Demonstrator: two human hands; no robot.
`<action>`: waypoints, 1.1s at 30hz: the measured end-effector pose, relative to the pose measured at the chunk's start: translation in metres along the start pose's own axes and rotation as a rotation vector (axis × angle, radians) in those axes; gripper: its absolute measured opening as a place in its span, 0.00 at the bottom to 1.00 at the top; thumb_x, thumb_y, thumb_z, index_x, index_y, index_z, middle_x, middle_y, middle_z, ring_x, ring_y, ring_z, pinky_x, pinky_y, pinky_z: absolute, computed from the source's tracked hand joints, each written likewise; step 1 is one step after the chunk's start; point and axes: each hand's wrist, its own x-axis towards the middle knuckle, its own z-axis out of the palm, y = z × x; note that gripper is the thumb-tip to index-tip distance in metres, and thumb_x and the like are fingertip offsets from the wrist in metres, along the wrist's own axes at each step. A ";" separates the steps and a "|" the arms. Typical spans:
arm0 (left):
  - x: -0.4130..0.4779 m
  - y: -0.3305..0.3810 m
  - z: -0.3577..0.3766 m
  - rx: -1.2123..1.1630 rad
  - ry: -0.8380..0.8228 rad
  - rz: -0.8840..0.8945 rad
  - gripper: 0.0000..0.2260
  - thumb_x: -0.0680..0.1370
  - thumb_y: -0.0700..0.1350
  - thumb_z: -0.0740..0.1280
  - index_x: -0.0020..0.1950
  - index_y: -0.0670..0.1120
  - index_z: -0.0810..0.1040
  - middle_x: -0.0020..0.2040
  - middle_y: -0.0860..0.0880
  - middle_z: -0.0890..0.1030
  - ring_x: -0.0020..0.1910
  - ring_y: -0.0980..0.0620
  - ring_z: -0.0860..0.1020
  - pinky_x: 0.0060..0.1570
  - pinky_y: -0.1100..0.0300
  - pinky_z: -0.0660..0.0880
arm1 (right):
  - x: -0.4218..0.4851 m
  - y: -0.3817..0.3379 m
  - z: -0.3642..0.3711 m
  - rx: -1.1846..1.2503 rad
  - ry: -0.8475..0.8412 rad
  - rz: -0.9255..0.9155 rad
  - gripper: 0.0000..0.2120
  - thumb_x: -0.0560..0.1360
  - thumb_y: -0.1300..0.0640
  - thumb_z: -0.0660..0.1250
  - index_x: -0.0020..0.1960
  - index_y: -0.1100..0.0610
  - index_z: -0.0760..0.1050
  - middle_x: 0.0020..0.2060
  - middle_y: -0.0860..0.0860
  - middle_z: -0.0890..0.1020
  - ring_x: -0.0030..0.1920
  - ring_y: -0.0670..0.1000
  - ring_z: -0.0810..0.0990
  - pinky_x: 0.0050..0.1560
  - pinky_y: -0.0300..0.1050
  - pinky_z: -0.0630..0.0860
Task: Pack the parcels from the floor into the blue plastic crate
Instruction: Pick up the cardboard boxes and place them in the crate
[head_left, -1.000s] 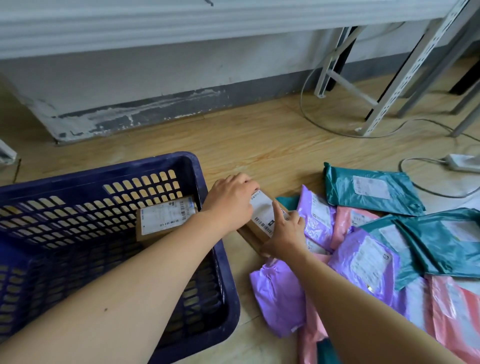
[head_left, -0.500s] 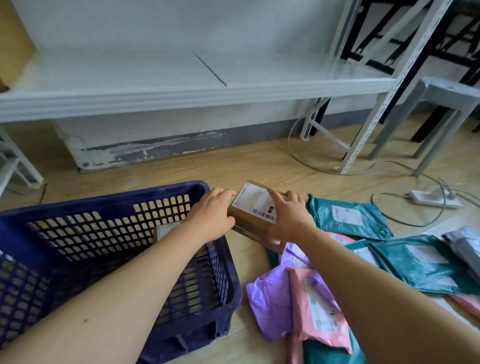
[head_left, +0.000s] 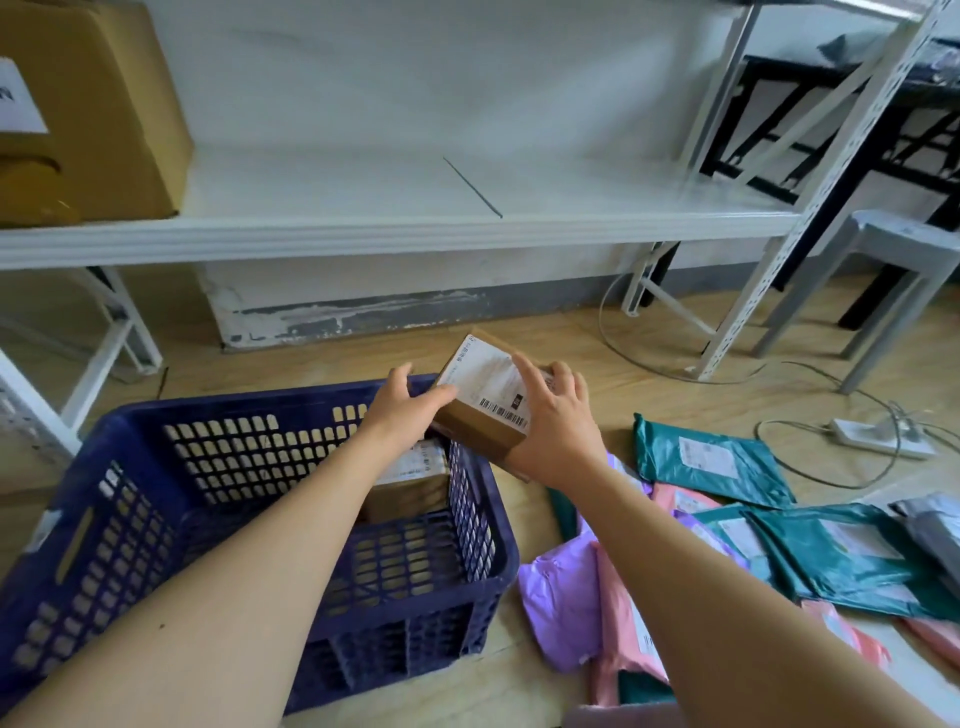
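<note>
Brown cardboard parcel box with white label (head_left: 485, 400) hangs tilted just above the far right corner of the blue plastic lattice crate (head_left: 249, 405). Both hands hold it: the left hand (head_left: 402, 410) grips the end over the crate, and the right hand (head_left: 556, 431) grips the end outside it. The crate's opening lies below the left hand, so that hand probably leads the lowering.

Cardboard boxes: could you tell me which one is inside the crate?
The labelled box in the crate's far-right corner; the held box is above its rim, the big box on the shelf.
</note>
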 end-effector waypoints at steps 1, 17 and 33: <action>0.001 -0.002 -0.004 -0.025 -0.003 -0.024 0.33 0.76 0.59 0.63 0.76 0.49 0.57 0.74 0.47 0.64 0.70 0.45 0.65 0.63 0.51 0.64 | 0.001 -0.005 0.002 -0.007 -0.006 -0.034 0.50 0.64 0.49 0.74 0.75 0.42 0.46 0.74 0.54 0.53 0.74 0.57 0.48 0.64 0.54 0.70; 0.028 -0.078 -0.053 -0.061 -0.088 -0.444 0.21 0.77 0.62 0.60 0.58 0.46 0.74 0.52 0.42 0.79 0.50 0.44 0.77 0.50 0.49 0.78 | 0.016 -0.059 0.070 -0.039 -0.408 -0.265 0.52 0.62 0.56 0.74 0.76 0.44 0.45 0.74 0.53 0.52 0.74 0.56 0.48 0.66 0.56 0.69; 0.063 -0.187 0.008 -0.351 -0.145 -0.758 0.11 0.80 0.48 0.61 0.61 0.47 0.68 0.57 0.41 0.77 0.53 0.41 0.77 0.43 0.47 0.76 | 0.043 -0.032 0.174 -0.244 -0.830 -0.175 0.50 0.67 0.56 0.73 0.77 0.45 0.43 0.75 0.54 0.51 0.74 0.60 0.54 0.71 0.59 0.63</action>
